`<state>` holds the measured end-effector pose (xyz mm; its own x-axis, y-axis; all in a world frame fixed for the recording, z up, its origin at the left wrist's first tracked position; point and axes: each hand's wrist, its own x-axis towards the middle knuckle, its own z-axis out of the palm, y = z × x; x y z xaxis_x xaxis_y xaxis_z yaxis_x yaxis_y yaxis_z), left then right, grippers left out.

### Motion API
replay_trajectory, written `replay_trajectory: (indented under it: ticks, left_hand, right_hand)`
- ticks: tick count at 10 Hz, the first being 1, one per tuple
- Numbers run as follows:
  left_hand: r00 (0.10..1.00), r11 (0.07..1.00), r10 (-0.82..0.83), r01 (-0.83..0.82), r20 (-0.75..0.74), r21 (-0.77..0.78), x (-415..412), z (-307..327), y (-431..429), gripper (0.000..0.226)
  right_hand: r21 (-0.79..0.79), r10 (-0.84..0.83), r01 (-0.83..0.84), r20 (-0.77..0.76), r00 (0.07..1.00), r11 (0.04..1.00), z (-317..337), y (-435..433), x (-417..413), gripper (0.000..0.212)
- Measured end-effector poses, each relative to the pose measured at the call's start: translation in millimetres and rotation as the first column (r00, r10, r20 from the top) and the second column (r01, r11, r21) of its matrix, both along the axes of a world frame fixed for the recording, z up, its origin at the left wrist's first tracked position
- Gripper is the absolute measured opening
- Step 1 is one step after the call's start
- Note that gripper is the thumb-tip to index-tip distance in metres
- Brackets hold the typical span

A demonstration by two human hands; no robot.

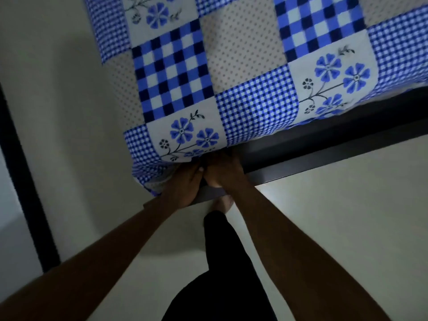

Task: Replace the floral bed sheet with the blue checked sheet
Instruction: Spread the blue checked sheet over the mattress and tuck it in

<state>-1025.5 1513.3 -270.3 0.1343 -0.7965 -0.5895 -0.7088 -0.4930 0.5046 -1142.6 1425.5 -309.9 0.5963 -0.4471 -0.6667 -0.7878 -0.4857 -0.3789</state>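
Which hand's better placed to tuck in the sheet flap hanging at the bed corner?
Left, probably. The left hand lies against the sheet flap; the right hand sits farther along the dark frame.

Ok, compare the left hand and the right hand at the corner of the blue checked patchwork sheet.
The left hand is against the bunched, hanging corner of the blue checked patchwork sheet. The right hand is beside it, under the sheet's straight lower edge by the dark bed frame. The right hand reaches slightly higher in the picture than the left hand. Both touch each other, with fingertips hidden under the fabric.
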Motion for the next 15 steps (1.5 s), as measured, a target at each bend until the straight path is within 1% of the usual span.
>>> replay_trajectory:
  ticks: [1, 2, 3, 4, 5, 6, 7, 8, 9, 10, 11, 12, 13, 14, 15]
  left_hand:
    - [0.994, 0.988, -0.025, 0.041, 0.107, -0.150, -7.6, 0.3, 10.2, 0.056]
    - [0.973, 0.986, -0.157, 0.164, 0.167, -0.025, 12.1, -6.7, 12.8, 0.065]
    - [0.911, 0.936, -0.349, 0.350, 0.221, 0.034, 37.0, -28.7, 16.7, 0.033]
    - [0.877, 0.883, -0.461, 0.468, 0.136, -0.021, 53.3, -39.9, 18.5, 0.007]
    - [0.862, 0.868, -0.496, 0.497, 0.105, 0.015, 62.7, -20.0, 15.8, 0.025]
    - [0.911, 0.912, -0.409, 0.408, 0.058, 0.034, 71.4, -3.5, 14.9, 0.055]
    - [0.877, 0.878, -0.477, 0.474, 0.059, 0.063, 86.3, 3.7, 33.3, 0.068]
    - [0.754, 0.769, -0.638, 0.634, 0.156, 0.079, 127.7, -19.5, 40.6, 0.064]
    - [0.714, 0.723, -0.691, 0.682, 0.116, 0.109, 149.0, -32.7, 26.7, 0.058]
    - [0.674, 0.678, -0.735, 0.734, 0.079, 0.046, 156.2, -31.9, 14.0, 0.055]
    - [0.560, 0.560, -0.828, 0.828, 0.025, -0.008, 174.8, -27.5, 6.1, 0.047]
    - [0.479, 0.478, -0.877, 0.878, -0.045, 0.024, 190.0, -1.1, -3.1, 0.054]
    - [0.419, 0.413, -0.908, 0.894, 0.000, -0.174, 216.4, 12.3, -9.5, 0.042]
    - [0.395, 0.328, -0.899, 0.893, 0.191, -0.308, 249.9, 6.8, -14.0, 0.025]
    - [0.270, 0.203, -0.903, 0.954, 0.334, -0.222, 266.2, -2.3, -20.6, 0.049]
  right_hand:
    - [0.014, -0.006, 0.005, 0.019, 1.000, 1.000, -12.4, 4.8, -1.8, 0.063]
    - [0.049, 0.000, -0.003, 0.056, 0.998, 0.999, 4.4, 9.1, -2.8, 0.047]
    - [-0.030, -0.059, 0.066, 0.197, 0.979, 0.997, 13.9, 35.7, 3.3, 0.038]
    - [0.035, -0.110, 0.105, 0.170, 0.979, 0.994, 14.6, 46.9, 21.4, 0.047]
    - [0.030, -0.103, 0.102, 0.024, 0.994, 0.994, 15.4, 32.4, 36.0, 0.046]
    - [-0.012, -0.074, 0.074, -0.053, 0.996, 0.997, 14.2, 32.9, 42.8, 0.063]
    - [-0.045, -0.056, 0.055, -0.026, 0.998, 0.997, 18.0, 39.0, 40.8, 0.054]
    - [-0.022, -0.160, 0.160, -0.032, 0.987, 0.987, 26.8, 45.2, 46.9, 0.048]
    - [-0.162, -0.311, 0.318, 0.067, 0.948, 0.934, 30.0, 78.3, 65.3, 0.062]
    - [-0.305, -0.385, 0.415, 0.155, 0.910, 0.857, 19.4, 108.2, 86.5, 0.063]
    - [-0.244, -0.429, 0.428, 0.055, 0.902, 0.870, 16.0, 103.5, 122.2, 0.057]
    - [-0.085, -0.473, 0.466, -0.166, 0.865, 0.881, 11.9, 99.3, 146.7, 0.066]
    - [-0.107, -0.488, 0.477, -0.171, 0.856, 0.873, 13.2, 98.2, 149.3, 0.069]
    - [-0.087, -0.558, 0.551, -0.116, 0.822, 0.830, 19.3, 100.4, 150.0, 0.064]
    - [-0.035, -0.606, 0.607, -0.129, 0.785, 0.794, 28.3, 108.7, 158.7, 0.067]
